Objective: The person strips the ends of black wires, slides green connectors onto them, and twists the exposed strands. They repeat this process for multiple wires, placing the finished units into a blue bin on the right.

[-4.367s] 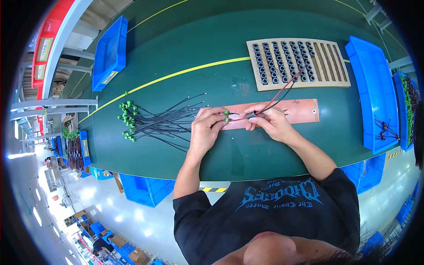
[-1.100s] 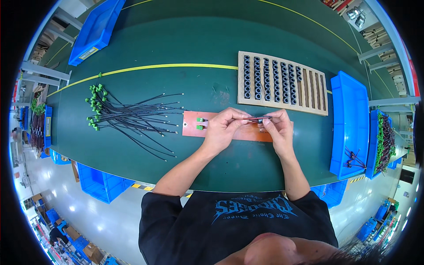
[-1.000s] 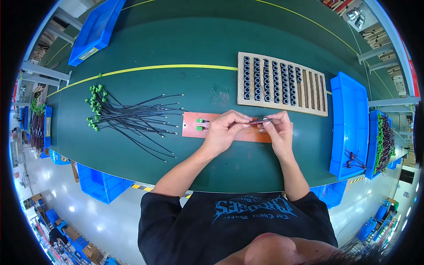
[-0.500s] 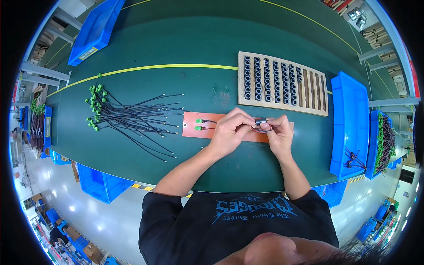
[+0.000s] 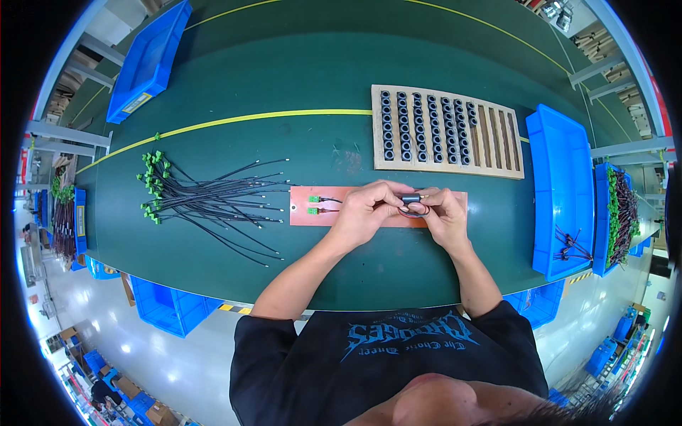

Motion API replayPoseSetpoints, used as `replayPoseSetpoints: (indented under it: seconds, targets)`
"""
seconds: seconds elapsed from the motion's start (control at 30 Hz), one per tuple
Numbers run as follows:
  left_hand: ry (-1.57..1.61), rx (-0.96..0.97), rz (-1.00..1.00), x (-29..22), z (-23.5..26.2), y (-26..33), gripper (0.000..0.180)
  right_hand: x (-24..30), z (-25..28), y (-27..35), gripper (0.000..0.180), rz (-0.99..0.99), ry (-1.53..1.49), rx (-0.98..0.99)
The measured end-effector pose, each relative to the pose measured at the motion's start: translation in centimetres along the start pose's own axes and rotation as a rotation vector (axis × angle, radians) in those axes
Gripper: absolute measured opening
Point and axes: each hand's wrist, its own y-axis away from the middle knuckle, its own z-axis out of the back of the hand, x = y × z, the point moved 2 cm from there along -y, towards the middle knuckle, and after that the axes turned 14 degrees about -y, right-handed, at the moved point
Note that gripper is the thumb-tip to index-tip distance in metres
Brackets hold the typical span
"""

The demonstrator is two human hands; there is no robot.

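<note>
On the green surface (image 5: 284, 71), a pile of black wires (image 5: 206, 193) with green ends is lying left of the orange board (image 5: 297, 217), while two green plugs (image 5: 313, 211) are resting on the board's left part, their leads running toward the left hand (image 5: 368, 213). Over the board's right half, that hand is pinching a short black tube (image 5: 410, 199) and looped wire together with the right hand (image 5: 446, 216), fingertips close together. Beyond the board a wooden rack (image 5: 377, 135) is holding rows of dark rings, and right of the board a blue tray (image 5: 561, 170) is holding a few wires.
</note>
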Motion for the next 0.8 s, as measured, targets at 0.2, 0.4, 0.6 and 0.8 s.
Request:
replayPoseSetpoints:
  seconds: [0.2, 0.4, 0.6, 0.8]
  targets:
    - [0.261, -0.073, 0.140, 0.9, -0.1, 0.2, 0.009, 3.6, -0.5, -1.1, 0.028, -0.215, -0.166, -0.032]
    - [0.245, -0.047, 0.166, 0.7, 0.1, 0.1, 0.012, 3.1, -0.2, -1.5, 0.022, -0.107, -0.005, -0.002]
    - [0.239, 0.036, 0.199, 0.7, 0.4, 0.1, 0.016, 3.5, -0.3, -1.3, 0.008, -0.073, 0.142, -0.018]
    - [0.296, 0.023, 0.203, 0.3, 0.4, 0.0, 0.021, 3.5, 0.8, -1.2, 0.008, -0.107, 0.030, -0.137]
